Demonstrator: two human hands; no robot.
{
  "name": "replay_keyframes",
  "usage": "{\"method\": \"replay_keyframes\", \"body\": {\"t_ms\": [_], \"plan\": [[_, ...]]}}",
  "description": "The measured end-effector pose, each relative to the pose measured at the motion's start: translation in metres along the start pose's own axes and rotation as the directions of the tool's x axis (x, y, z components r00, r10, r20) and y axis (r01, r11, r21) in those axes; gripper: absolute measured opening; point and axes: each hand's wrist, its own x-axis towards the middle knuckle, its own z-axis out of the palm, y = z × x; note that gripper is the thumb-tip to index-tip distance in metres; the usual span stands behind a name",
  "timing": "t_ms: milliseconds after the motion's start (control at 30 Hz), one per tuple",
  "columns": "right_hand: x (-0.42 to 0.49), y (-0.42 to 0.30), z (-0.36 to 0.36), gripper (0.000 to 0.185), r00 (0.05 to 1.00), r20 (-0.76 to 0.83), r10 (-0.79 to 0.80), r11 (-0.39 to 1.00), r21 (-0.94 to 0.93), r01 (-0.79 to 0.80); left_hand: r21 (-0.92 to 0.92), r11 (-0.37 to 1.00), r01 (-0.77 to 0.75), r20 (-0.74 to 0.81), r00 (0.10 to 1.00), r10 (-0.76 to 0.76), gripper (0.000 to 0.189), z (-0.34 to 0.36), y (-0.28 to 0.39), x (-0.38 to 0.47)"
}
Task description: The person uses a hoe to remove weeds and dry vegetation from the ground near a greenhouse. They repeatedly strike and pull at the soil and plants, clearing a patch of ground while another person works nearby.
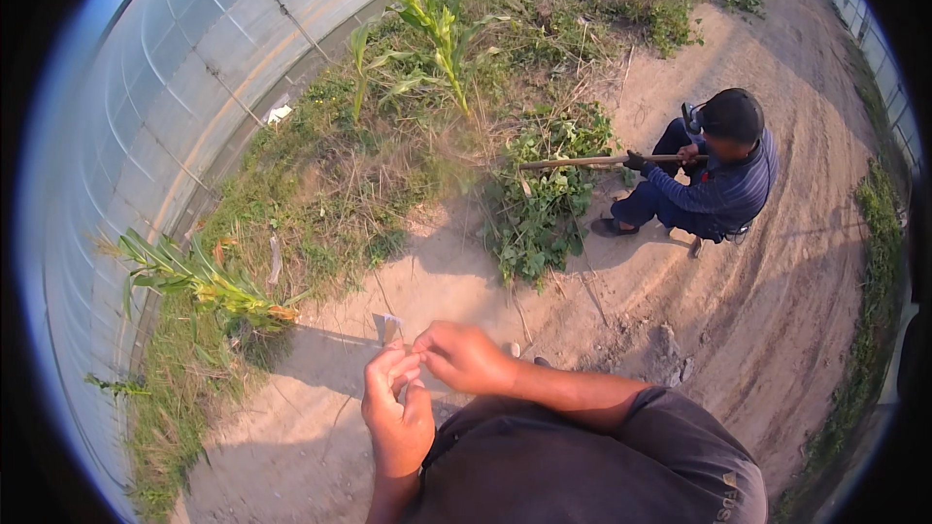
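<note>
My left hand (pixel 399 407) is in front of my torso, palm turned up and fingers curled. At its fingertips, a small, thin, pale piece (pixel 391 327), perhaps paper or plastic film, sticks up between the fingers. My right hand (pixel 466 358) meets the left one, its thumb and forefinger pinched together by the left fingertips. Whatever lies between those right fingers is too small to make out. Below both hands is bare dirt ground (pixel 328 407) with shadow across it.
To the right a person (pixel 717 160) in a cap crouches low, holding a long wooden pole (pixel 582 161) over a heap of cut green vines (pixel 542 218). Corn plants (pixel 437 29) and weeds line a plastic-film greenhouse (pixel 196 80). A rutted dirt track (pixel 808 182) runs along the right.
</note>
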Motion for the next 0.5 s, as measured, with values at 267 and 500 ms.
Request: {"method": "replay_keyframes", "body": {"t_ms": [267, 500], "plan": [[-0.011, 0.0, -0.01, 0.011, 0.994, 0.099, -0.056, 0.994, 0.1, 0.046, -0.107, 0.992, 0.059, 0.01, 0.998, -0.058, 0.037, -0.01, -0.001, -0.01], [-0.01, -0.002, -0.013, 0.01, 0.994, 0.113, -0.009, 0.996, 0.094, -0.002, -0.034, 0.999, -0.005, 0.036, 0.999, 0.007, 0.041, -0.001, 0.005, -0.009]]}}
